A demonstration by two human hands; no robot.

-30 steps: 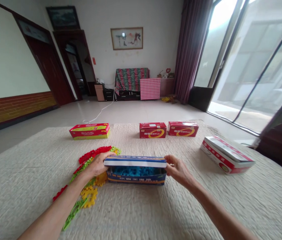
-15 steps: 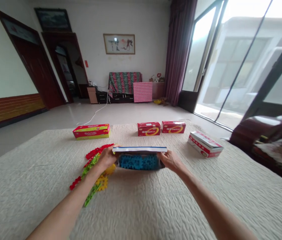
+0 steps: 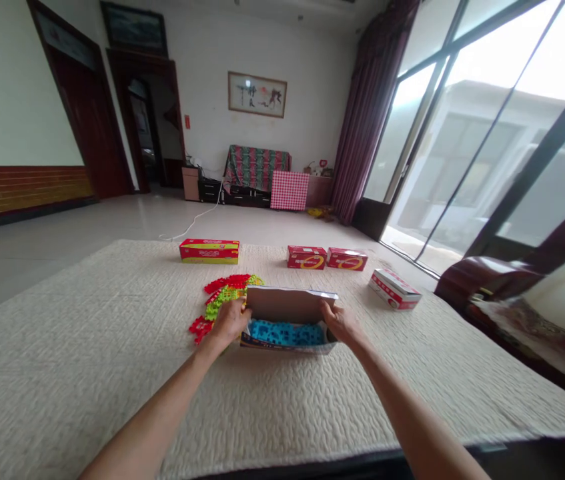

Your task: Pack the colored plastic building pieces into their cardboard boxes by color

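Observation:
Between my hands a cardboard box point(image 3: 287, 348) rests on the cream quilted cover, its lid point(image 3: 289, 303) raised at the far side. Blue plastic pieces point(image 3: 286, 332) lie inside it. My left hand point(image 3: 232, 320) grips the box's left end near the lid, fingers closed. At the right end my right hand point(image 3: 339, 321) holds the lid's edge with thumb and fingers. Just beyond my left hand lies a pile of red and green plastic pieces point(image 3: 226, 297), partly hidden by the hand and box.
Along the far edge of the quilted cover point(image 3: 127, 293) stand a red and yellow box point(image 3: 209, 251) and two red boxes point(image 3: 306, 258) point(image 3: 347, 259). A white and red box point(image 3: 395, 289) sits to the right. Dark wooden seating point(image 3: 482, 267) is beyond it.
The lid has tilted up and back, so the box's inside shows more. The view has turned and tilted slightly, and both hands still hold the box.

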